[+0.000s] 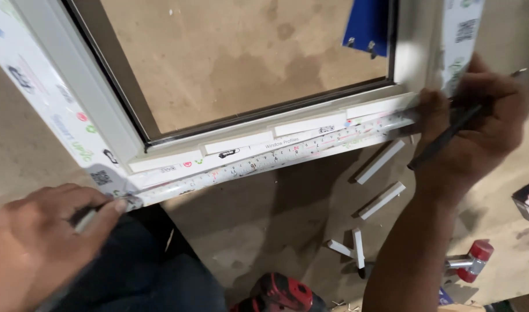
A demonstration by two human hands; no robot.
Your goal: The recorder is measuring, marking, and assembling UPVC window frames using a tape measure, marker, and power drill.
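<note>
tape measure (276, 157): stretched flat along the bottom rail of the window frame (74, 110). Long axis runs from lower left to upper right, tilted up toward the right, parallel to the rail.
tape ends: left end sits at the frame's lower left corner, right end reaches the lower right corner under the right hand.
left hand (42, 231): low at the left, knuckles up, fingers clenched, thumb and forefinger pinching the tape's end against the corner.
right hand (472, 124): at the right corner, forearm coming up from below, wrist bent, fingers pressing the tape onto the frame.
pencil (461, 124): dark, thin, gripped in the right hand, angled from lower left to upper right, lower tip just beside the tape.
frame: white, with printed protective film, lying on a brown floor (264, 219); white strips laid along the rail's inner edge.
loose strips (381, 200): short white pieces on the floor below the rail, near the right forearm.
mallet (470, 263): red-headed, on the floor at lower right.
drill (279, 293): red and black, bottom edge, partly cut off.
</note>
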